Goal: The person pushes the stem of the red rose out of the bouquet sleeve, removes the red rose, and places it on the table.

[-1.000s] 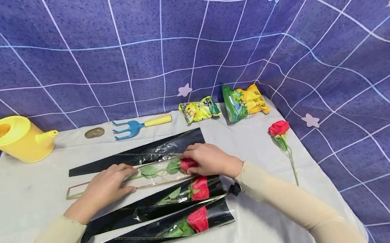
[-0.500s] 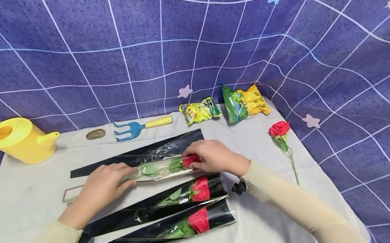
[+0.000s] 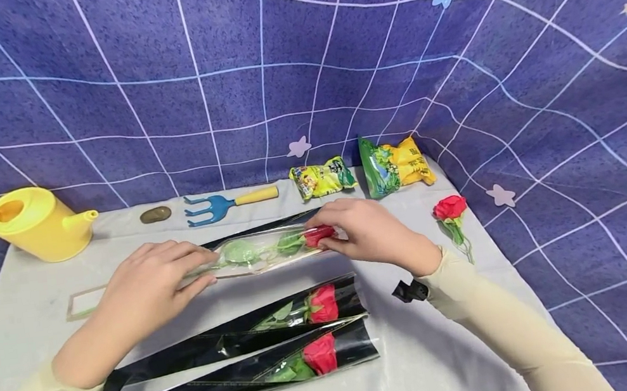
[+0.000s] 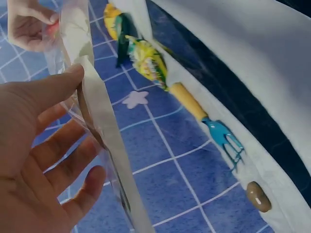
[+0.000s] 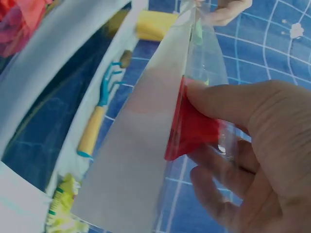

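Note:
Both hands hold a red rose in a clear flower sleeve with a pale back [image 3: 268, 254], raised over the table. My left hand [image 3: 150, 282] pinches its stem part; the left wrist view shows the thumb [image 4: 58, 90] on one side and fingers on the other. My right hand [image 3: 366, 231] grips the bloom end, thumb and fingers around the red bloom [image 5: 194, 126] through the film. Behind it lies a black flower sleeve [image 3: 259, 228], partly covered in the head view. Two roses in black sleeves, an upper one [image 3: 321, 303] and a lower one [image 3: 320, 354], lie in front.
A loose rose [image 3: 450, 208] lies at the right. Along the back stand or lie a yellow watering can [image 3: 41, 227], a brown stone [image 3: 155, 214], a blue hand rake with a yellow handle [image 3: 217, 208], a small yellow packet [image 3: 322, 178] and a green-and-yellow bag [image 3: 396, 166].
The clear sleeve with its rose has come up off the table and shifted toward the back. Both hands rose with it, and it now overlaps the black sleeve behind.

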The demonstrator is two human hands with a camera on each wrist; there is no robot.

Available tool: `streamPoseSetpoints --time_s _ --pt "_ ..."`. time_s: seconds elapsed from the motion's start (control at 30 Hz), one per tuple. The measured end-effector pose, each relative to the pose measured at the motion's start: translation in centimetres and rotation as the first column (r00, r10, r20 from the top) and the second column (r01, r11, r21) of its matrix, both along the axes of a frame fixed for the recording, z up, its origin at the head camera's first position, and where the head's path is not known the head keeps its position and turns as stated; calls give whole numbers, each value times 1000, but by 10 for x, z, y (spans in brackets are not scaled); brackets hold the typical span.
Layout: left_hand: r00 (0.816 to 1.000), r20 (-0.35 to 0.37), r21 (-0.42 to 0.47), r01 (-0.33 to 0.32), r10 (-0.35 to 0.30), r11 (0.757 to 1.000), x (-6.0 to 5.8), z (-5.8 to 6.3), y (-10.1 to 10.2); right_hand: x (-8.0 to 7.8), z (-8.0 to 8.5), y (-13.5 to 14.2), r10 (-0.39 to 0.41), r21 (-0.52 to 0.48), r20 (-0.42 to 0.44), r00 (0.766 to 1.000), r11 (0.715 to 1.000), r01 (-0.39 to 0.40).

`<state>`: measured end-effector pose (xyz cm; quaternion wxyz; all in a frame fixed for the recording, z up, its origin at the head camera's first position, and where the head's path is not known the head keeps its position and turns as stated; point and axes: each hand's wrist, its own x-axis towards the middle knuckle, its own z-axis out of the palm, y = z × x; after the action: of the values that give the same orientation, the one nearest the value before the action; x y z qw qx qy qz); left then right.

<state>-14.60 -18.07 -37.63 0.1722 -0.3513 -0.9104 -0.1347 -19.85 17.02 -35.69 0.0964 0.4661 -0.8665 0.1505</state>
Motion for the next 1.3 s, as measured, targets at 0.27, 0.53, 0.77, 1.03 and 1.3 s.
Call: streamPoseSetpoints --time_s 0.27,0.53,0.77,1.03,1.3 --pt "895 447 134 -64 -3 989 0 10 -9 2 12 7 39 -83 -68 997 996 -44" --pt "475 841 304 -20 -259 952 -12 -13 -20 2 11 11 38 -73 -103 994 996 -46" --pt "513 819 333 -61 -257 941 -15 -15 -12 3 13 14 -4 -101 -176 984 995 -14" --pt "659 722 412 -163 -211 897 -22 -11 -4 14 9 8 125 -475 -35 992 871 -127" --pt "707 676 481 -209 -208 851 -24 0 17 21 -36 -15 155 -380 714 683 905 193"
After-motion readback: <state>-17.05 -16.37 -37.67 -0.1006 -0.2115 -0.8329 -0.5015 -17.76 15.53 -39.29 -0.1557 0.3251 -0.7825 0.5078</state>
